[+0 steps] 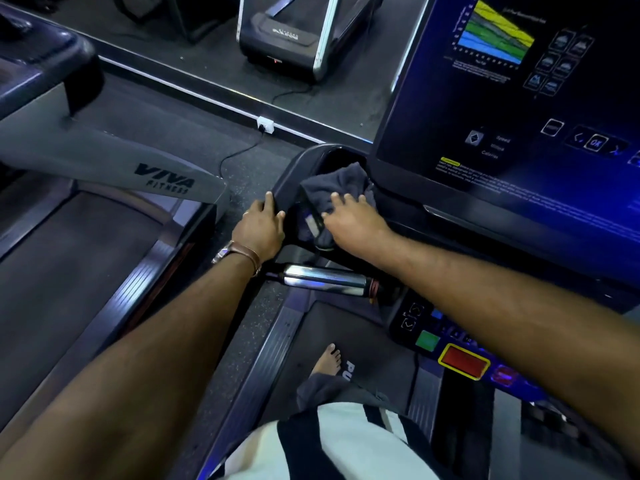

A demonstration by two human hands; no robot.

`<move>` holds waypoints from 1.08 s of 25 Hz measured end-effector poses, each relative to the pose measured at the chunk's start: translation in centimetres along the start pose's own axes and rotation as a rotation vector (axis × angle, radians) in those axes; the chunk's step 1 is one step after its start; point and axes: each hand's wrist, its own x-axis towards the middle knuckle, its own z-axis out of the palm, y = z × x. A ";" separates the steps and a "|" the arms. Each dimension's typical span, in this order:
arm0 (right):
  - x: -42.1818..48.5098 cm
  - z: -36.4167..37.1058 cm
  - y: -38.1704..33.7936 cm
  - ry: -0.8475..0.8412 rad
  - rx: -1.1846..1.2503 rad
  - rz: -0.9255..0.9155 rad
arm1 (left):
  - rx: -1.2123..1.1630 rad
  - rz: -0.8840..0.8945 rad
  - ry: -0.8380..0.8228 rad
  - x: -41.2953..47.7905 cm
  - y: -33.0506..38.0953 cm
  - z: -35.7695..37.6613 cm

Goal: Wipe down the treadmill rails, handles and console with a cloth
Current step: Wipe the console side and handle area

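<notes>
Neighbouring treadmill (104,202), with a grey upright marked VIVA FITNESS: 9 to 10 o'clock of the frame.

Left hand (261,226): just left of centre. The fingers curl over the outer rim of the black console pocket (291,171) and grip it. A watch and a bracelet sit on the wrist.

Cloth (332,185), dark grey and crumpled: lies in the pocket at 12 o'clock of centre, just beside the lower left corner of the screen housing.

Right hand (349,220): palm down, fingers straight and spread, pressing on the near part of the cloth; not clenched.

Chrome handle (325,278): horizontal, at 6 o'clock of both hands, touched by neither hand.

Console screen (519,98): lit, 1 to 2 o'clock.

Red button (464,363): 4 o'clock, below the right forearm.
</notes>
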 end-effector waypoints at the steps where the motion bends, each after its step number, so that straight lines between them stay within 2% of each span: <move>1: 0.0 -0.9 -0.3 0.031 -0.013 0.020 | 0.021 0.013 0.006 -0.5 -0.2 0.0; 4: 0.8 -1.8 -2.2 0.072 0.003 -0.028 | 0.061 0.019 -0.007 -1.8 -0.3 0.0; 8: -0.6 2.1 -0.9 0.001 -0.115 -0.187 | 0.070 0.058 -0.006 -3.8 -1.1 0.2; 12: -3.8 1.4 0.7 -0.069 -0.174 -0.164 | 0.113 0.120 0.016 -5.9 -2.0 0.3; 15: -3.5 -1.6 -0.3 -0.057 0.075 -0.014 | 0.142 0.168 0.019 -7.0 -2.5 0.2; 17: -2.1 -2.6 -1.6 -0.002 0.178 -0.074 | 0.161 0.179 0.017 -7.8 -2.7 -0.1; 20: -1.9 -0.5 -2.4 -0.016 -0.062 -0.241 | 0.194 0.215 0.003 -9.3 -2.9 -0.2; 24: -4.6 1.1 -0.7 -0.101 -0.173 -0.155 | 0.222 0.247 -0.008 -10.5 -3.7 -0.1; 27: -6.3 -0.4 -0.4 -0.097 0.008 0.045 | 0.242 0.260 0.002 -11.5 -3.8 0.0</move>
